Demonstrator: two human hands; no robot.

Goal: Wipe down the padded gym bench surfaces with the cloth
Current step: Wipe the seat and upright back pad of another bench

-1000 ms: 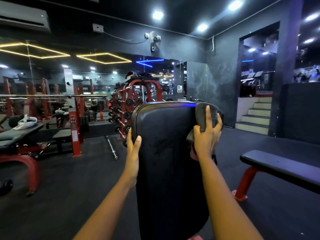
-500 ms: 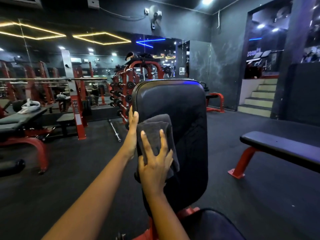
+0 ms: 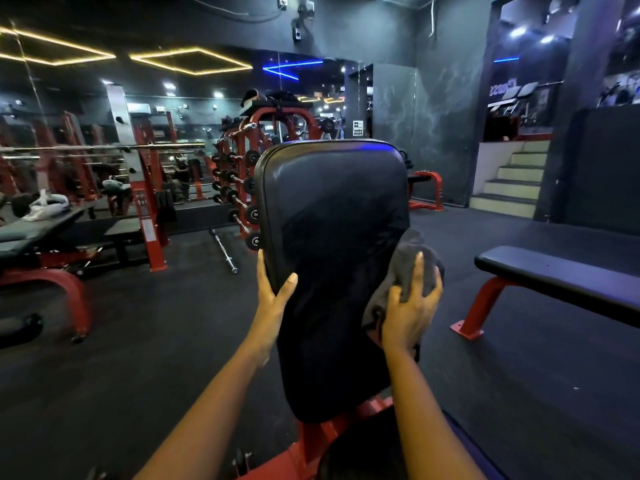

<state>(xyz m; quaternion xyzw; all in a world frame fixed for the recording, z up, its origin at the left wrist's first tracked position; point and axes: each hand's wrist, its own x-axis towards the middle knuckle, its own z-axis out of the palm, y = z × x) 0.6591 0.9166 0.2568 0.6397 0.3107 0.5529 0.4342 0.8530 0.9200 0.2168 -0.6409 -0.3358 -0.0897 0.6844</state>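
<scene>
An upright black padded backrest (image 3: pixel 332 237) stands right in front of me on a red frame (image 3: pixel 322 441). My left hand (image 3: pixel 273 299) grips its left edge, thumb on the front face, fingers behind. My right hand (image 3: pixel 410 306) presses a dark grey cloth (image 3: pixel 405 268) against the pad's right edge, fingers spread over the bunched cloth. The black seat pad (image 3: pixel 363 455) shows at the bottom, partly hidden by my right forearm.
A flat black bench (image 3: pixel 561 282) on red legs stands to the right. An incline bench (image 3: pixel 34 233) with a white cloth on it is at the left. A dumbbell rack (image 3: pixel 239 188) and a barbell on the floor (image 3: pixel 223 251) lie behind. Stairs (image 3: pixel 512 178) rise at the back right.
My right hand has swept the cloth from the pad's top right corner, across its left middle, down to the right edge. The left hand stays on the left edge.
</scene>
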